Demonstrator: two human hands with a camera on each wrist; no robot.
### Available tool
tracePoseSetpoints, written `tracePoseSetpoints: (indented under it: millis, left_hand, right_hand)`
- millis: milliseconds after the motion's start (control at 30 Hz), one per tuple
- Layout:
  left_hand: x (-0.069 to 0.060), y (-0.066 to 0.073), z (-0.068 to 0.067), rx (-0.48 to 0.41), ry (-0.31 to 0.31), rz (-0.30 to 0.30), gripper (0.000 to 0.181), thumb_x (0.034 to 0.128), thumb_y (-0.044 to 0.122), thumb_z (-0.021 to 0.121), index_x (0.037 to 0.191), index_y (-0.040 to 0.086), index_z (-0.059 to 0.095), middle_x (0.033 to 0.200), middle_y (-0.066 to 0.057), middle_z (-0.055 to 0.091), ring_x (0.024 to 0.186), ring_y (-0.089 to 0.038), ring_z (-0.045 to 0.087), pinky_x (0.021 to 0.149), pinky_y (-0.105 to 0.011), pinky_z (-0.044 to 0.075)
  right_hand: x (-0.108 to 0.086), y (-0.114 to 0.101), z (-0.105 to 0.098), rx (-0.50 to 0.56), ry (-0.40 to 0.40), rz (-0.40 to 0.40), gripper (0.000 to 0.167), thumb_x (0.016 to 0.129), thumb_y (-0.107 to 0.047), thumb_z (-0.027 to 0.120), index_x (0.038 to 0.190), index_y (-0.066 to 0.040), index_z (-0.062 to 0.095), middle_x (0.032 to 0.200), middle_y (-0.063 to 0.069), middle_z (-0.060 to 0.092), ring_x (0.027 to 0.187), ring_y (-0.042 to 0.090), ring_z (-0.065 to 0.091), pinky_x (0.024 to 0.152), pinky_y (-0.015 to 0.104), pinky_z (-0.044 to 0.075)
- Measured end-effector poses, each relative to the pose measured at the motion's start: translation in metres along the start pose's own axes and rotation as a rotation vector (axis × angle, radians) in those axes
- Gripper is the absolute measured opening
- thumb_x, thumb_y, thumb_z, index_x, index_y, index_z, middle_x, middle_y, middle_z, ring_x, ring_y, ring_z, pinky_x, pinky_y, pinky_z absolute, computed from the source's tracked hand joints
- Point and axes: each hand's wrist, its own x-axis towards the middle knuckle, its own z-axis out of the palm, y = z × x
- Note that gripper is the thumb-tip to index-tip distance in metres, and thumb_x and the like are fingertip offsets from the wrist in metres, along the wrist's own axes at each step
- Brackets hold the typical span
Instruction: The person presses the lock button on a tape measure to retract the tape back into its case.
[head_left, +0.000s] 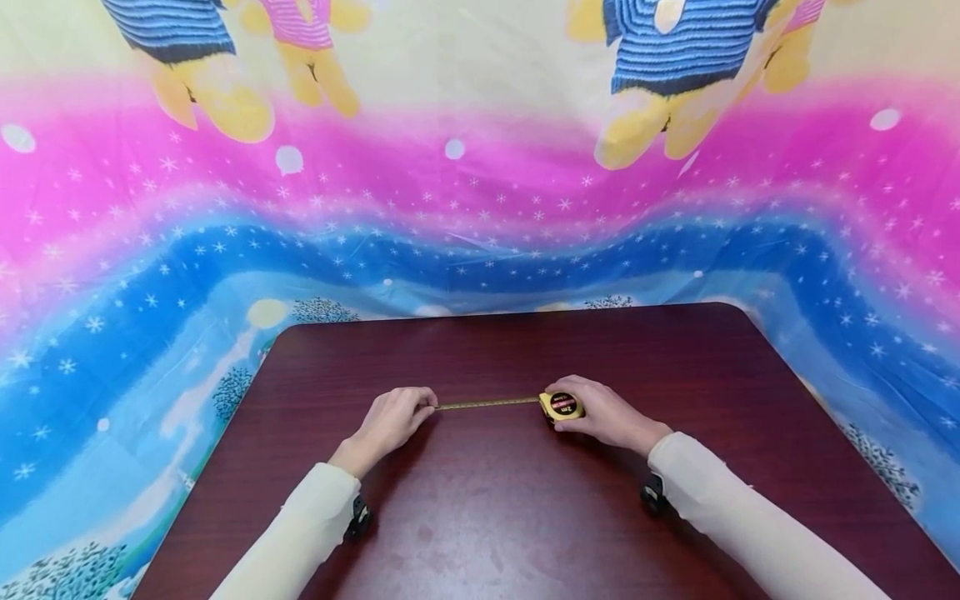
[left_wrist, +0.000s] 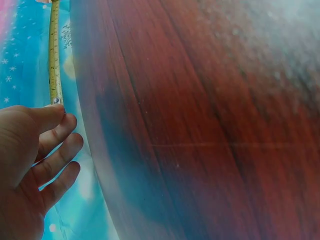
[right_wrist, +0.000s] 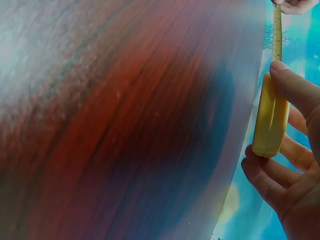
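A yellow tape measure [head_left: 562, 406] with a black round label is gripped by my right hand [head_left: 606, 416], thumb on one side and fingers on the other. Its yellow blade [head_left: 487, 404] stretches leftward above the table to my left hand [head_left: 392, 419]. There the thumb and forefinger pinch the blade's metal end [left_wrist: 57, 101], while the other fingers are spread and slightly bent. From the right wrist view, the tape's case [right_wrist: 270, 117] shows edge-on, with the thumb at its top near the blade's mouth and fingertips under its lower end.
A dark reddish-brown table [head_left: 465, 500] with rounded far corners lies under both hands. Behind it and along its sides hangs a printed cloth [head_left: 450, 183] in pink and blue with cartoon figures. A black wrist camera [head_left: 359, 517] sits at the left cuff, another [head_left: 652, 494] at the right.
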Motion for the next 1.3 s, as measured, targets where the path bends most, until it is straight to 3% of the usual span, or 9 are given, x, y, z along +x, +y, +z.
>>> tracePoseSetpoints:
  millis: [700, 1300]
  left_hand:
    - [0.004, 0.009, 0.005, -0.02, -0.037, 0.0, 0.004, 0.0952, 0.019, 0.071, 0.094, 0.022, 0.074, 0.093, 0.006, 0.077, 0.086, -0.012, 0.072, 0.078, -0.038, 0.056]
    - [0.01, 0.019, 0.008, -0.015, -0.066, 0.039, 0.005, 0.0944, 0.018, 0.072, 0.095, 0.022, 0.075, 0.091, 0.007, 0.076, 0.083, -0.011, 0.07, 0.075, -0.035, 0.056]
  right_hand:
    - [0.003, -0.007, 0.005, -0.002, -0.018, -0.002, 0.055, 0.087, -0.028, 0.081, 0.137, -0.016, 0.06, 0.135, 0.002, 0.061, 0.12, 0.02, 0.059, 0.101, 0.045, 0.051]
    - [0.005, -0.011, 0.01, -0.005, -0.013, -0.018, 0.055, 0.086, -0.029, 0.081, 0.136, -0.017, 0.061, 0.133, 0.001, 0.062, 0.118, 0.019, 0.06, 0.098, 0.043, 0.051]
